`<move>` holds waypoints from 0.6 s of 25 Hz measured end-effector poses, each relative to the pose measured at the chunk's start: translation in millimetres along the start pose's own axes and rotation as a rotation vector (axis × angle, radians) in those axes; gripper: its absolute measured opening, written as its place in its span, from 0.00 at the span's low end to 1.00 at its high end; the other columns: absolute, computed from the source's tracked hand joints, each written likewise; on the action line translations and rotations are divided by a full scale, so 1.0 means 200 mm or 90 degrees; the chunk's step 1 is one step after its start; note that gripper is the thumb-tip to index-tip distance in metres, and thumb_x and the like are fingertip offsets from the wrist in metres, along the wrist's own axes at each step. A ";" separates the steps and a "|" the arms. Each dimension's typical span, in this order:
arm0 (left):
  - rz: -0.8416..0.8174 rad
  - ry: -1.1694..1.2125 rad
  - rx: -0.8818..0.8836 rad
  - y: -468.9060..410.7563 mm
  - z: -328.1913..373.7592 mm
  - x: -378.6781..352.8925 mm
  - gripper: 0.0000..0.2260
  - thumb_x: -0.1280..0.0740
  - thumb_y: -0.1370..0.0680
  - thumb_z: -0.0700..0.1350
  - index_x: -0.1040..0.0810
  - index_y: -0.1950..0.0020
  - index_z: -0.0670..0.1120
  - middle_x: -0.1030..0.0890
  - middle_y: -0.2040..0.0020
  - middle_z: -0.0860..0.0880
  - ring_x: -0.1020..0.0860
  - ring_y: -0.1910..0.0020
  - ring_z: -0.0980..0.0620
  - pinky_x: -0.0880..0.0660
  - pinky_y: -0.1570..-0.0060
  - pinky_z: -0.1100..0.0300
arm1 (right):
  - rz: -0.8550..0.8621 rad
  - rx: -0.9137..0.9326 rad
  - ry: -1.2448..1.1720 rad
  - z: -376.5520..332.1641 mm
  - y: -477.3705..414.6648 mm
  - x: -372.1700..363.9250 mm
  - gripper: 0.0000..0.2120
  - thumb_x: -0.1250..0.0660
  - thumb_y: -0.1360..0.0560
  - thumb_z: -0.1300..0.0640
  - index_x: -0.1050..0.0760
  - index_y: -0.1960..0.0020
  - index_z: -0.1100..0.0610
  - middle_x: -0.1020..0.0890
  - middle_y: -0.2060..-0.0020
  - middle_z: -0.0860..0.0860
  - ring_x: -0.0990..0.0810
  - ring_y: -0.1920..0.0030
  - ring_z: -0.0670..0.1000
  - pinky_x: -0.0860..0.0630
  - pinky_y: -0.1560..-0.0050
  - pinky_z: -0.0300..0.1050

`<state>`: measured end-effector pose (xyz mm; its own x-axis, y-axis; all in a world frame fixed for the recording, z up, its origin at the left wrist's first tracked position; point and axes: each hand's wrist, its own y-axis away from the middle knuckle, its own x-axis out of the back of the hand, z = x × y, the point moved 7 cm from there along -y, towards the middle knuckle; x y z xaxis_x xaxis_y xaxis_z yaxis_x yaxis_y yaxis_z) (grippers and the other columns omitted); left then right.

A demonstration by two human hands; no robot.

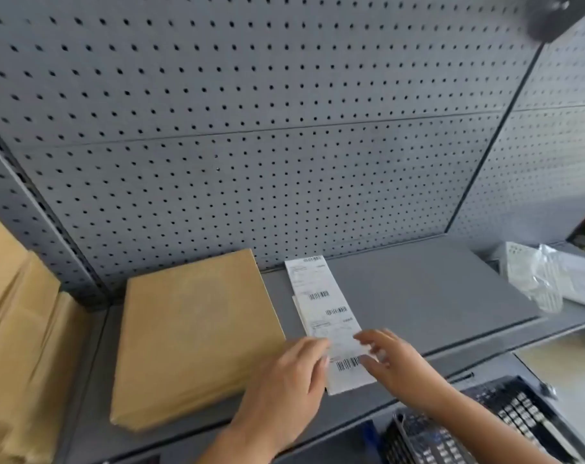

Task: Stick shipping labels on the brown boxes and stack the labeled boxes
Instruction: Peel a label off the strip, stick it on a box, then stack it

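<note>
A flat brown box lies on the grey shelf, left of centre. Right of it lies a strip of white shipping labels with barcodes, running from the pegboard toward me. My left hand rests over the strip's near left edge, fingers bent, next to the box's right side. My right hand is at the strip's right edge, its fingers spread and touching the near label. The image is blurred, so I cannot make out a firm grip. More brown boxes are piled at the far left.
A grey pegboard backs the shelf. Clear plastic wrapping and white items sit at the right end. A black wire basket with small packaged parts is below the shelf's front edge at the lower right.
</note>
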<state>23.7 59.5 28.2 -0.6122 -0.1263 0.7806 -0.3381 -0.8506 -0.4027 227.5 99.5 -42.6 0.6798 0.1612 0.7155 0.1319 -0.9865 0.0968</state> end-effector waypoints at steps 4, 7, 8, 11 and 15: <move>-0.013 0.036 0.023 -0.17 -0.05 -0.01 0.13 0.39 0.17 0.50 0.22 0.34 0.54 0.18 0.39 0.58 0.21 0.41 0.58 0.22 0.44 0.57 | -0.059 0.056 0.238 -0.05 -0.14 -0.07 0.37 0.33 0.26 0.36 0.40 0.22 0.46 0.36 0.26 0.45 0.37 0.27 0.51 0.39 0.26 0.48; -0.046 0.094 0.052 -0.26 -0.12 -0.03 0.14 0.37 0.16 0.49 0.21 0.32 0.52 0.19 0.36 0.59 0.22 0.38 0.61 0.26 0.37 0.63 | -0.103 0.064 0.298 -0.02 -0.17 -0.13 0.45 0.37 0.30 0.28 0.47 0.20 0.44 0.45 0.21 0.46 0.48 0.22 0.52 0.49 0.22 0.54; -0.056 0.118 0.073 -0.29 -0.15 -0.03 0.14 0.37 0.17 0.49 0.21 0.32 0.52 0.19 0.36 0.59 0.22 0.38 0.62 0.26 0.37 0.64 | -0.108 0.064 0.315 -0.02 -0.17 -0.13 0.46 0.38 0.31 0.26 0.47 0.20 0.43 0.46 0.21 0.46 0.49 0.22 0.52 0.51 0.22 0.55; -0.088 0.188 0.142 -0.33 -0.24 -0.07 0.12 0.35 0.17 0.49 0.19 0.35 0.53 0.16 0.41 0.59 0.19 0.44 0.63 0.22 0.41 0.63 | -0.092 0.061 0.316 -0.01 -0.17 -0.13 0.42 0.37 0.30 0.27 0.44 0.21 0.40 0.45 0.21 0.45 0.49 0.22 0.51 0.51 0.23 0.53; -0.090 0.276 0.204 -0.32 -0.29 -0.09 0.09 0.35 0.17 0.49 0.18 0.39 0.53 0.15 0.47 0.58 0.18 0.47 0.62 0.20 0.43 0.59 | -0.041 0.051 0.234 -0.03 -0.16 -0.10 0.33 0.33 0.25 0.36 0.38 0.23 0.40 0.36 0.25 0.42 0.40 0.26 0.50 0.43 0.26 0.50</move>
<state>14.6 146.1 12.7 -0.8372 0.1646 0.5216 -0.2456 -0.9652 -0.0896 205.0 128.6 -55.9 0.3657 0.1879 0.9116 0.2324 -0.9668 0.1061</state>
